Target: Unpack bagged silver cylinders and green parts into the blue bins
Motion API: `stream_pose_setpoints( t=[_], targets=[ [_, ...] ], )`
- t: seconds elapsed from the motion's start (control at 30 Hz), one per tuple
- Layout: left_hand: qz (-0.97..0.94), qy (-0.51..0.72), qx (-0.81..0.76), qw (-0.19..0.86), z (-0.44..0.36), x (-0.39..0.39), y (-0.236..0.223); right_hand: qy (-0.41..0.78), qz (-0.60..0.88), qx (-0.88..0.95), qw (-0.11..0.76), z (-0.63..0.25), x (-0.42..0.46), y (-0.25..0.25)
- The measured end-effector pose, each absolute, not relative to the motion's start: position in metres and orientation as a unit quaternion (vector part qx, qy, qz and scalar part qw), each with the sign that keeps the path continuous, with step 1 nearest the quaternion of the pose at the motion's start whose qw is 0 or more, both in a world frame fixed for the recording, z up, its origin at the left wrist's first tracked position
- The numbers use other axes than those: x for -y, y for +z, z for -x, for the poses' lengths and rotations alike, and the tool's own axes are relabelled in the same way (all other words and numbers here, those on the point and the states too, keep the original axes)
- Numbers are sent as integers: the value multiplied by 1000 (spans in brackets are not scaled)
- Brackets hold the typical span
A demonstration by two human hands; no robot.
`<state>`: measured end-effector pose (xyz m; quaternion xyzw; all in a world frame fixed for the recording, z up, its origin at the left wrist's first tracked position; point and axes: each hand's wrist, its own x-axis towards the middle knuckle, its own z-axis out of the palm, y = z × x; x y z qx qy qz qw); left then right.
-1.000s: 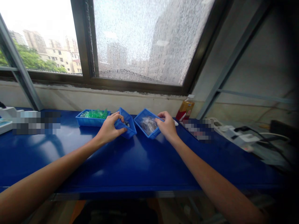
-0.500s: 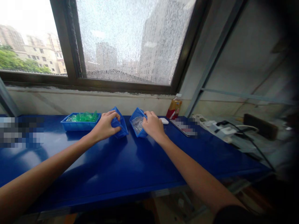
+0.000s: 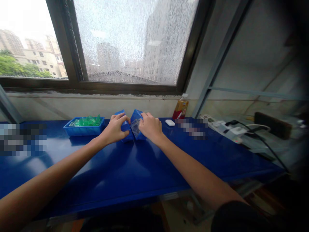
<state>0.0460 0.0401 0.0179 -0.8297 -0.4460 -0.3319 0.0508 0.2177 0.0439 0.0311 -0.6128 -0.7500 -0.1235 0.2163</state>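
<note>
Two small blue plastic bins stand tilted against each other at the back of the blue table (image 3: 135, 167). My left hand (image 3: 115, 130) is closed round the left bin (image 3: 126, 133). My right hand (image 3: 150, 127) grips the right bin (image 3: 136, 129), which holds clear plastic pieces. A third blue bin (image 3: 83, 129) full of green parts sits flat on the table to the left of my left hand.
A bottle with a red and yellow label (image 3: 180, 109) stands by the wall to the right. A small white object (image 3: 170, 122) lies beside it. A power strip with cables (image 3: 228, 130) lies at the far right. A window runs along the back wall.
Both hands have drawn the two bins together until they touch. The right bin has slid left, away from the white object. The view has shifted a little to the right.
</note>
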Motion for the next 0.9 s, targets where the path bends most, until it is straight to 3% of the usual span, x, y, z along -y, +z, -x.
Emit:
stream_pose_setpoints(
  t=[0.4,0.77,0.9],
  targets=[
    [834,-349,425,41,-47,-35,6,-118,583,774,217,-216,-41,27],
    [834,-351,425,18,-39,-36,0,-52,590,737,325,-214,-34,9],
    [838,-348,421,11,-36,-35,-2,-20,585,743,324,-215,-37,1]
  ],
)
